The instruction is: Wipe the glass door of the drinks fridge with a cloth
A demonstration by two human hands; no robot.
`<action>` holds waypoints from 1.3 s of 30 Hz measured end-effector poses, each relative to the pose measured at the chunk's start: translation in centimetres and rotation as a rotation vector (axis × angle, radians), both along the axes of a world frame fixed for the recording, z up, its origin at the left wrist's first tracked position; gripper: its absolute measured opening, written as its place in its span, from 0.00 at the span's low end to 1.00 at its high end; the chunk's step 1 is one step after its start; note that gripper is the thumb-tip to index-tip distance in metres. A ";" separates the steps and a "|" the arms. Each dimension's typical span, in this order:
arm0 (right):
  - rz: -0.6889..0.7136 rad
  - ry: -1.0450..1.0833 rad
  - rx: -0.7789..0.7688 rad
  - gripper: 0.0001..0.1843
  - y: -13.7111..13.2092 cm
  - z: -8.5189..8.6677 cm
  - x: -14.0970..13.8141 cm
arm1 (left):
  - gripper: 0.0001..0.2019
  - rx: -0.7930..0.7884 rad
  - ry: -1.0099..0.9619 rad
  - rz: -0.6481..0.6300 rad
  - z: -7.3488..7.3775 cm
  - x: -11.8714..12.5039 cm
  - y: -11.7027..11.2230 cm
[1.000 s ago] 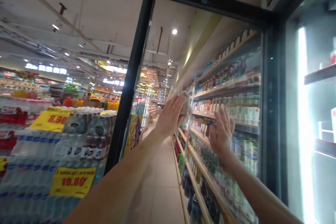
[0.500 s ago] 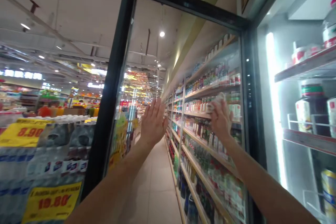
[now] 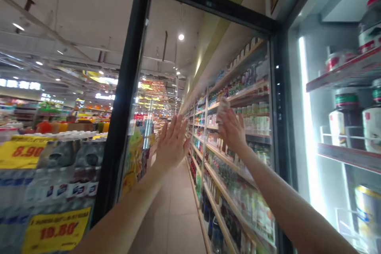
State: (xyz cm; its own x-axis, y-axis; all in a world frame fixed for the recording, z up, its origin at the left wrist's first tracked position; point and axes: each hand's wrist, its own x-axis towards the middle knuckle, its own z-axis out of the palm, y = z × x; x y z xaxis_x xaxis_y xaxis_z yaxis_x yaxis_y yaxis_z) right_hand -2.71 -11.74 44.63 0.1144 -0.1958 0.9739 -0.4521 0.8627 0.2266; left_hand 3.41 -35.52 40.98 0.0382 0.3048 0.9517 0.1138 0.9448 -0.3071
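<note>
I face an open glass fridge door (image 3: 208,59) with a black frame (image 3: 122,103). My left hand (image 3: 172,143) lies flat against the glass with its fingers stretched out and holds nothing. My right hand (image 3: 232,129) is just to its right, fingers pressed on a small pale cloth (image 3: 222,110) against the pane. Through the glass I see a long aisle of drink shelves (image 3: 235,154).
The lit fridge interior (image 3: 342,127) on the right holds bottles and cans on wire shelves. Stacked packs of bottled water (image 3: 59,174) with yellow price signs stand on the left. A tiled aisle floor (image 3: 175,214) runs ahead.
The cloth went from my left hand to my right hand. The right hand then slid left across the glass with it. My left hand moved down and left and stays flat.
</note>
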 end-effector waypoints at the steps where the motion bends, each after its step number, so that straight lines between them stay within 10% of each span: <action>1: -0.003 -0.007 -0.143 0.21 2.2 0.1 -0.5 | 0.27 0.001 0.001 0.006 -0.1 0.1 0.0; 5: 0.010 0.035 -0.498 0.24 5.5 0.0 -1.8 | 0.28 -0.010 0.018 0.022 -0.3 -0.1 0.2; 12: 0.041 0.042 0.216 0.19 -3.3 -2.8 0.2 | 0.27 -0.004 0.006 0.036 -0.3 -1.0 -0.4; 19: -0.066 -0.055 -0.569 0.23 5.4 -2.3 -2.4 | 0.27 0.006 0.023 0.047 -0.4 -1.6 -0.3; 26: 0.001 0.059 0.177 0.19 -1.5 -8.9 -0.4 | 0.26 -0.002 0.018 0.057 -0.4 -1.6 -0.5; 33: -0.045 -0.048 -0.709 0.25 5.4 -10.6 -2.6 | 0.26 0.003 0.025 0.078 -0.3 -1.2 -0.3; 39: 0.074 0.017 0.050 0.21 -5.2 -11.8 0.8 | 0.24 0.018 0.021 0.081 -1.3 -1.4 -0.1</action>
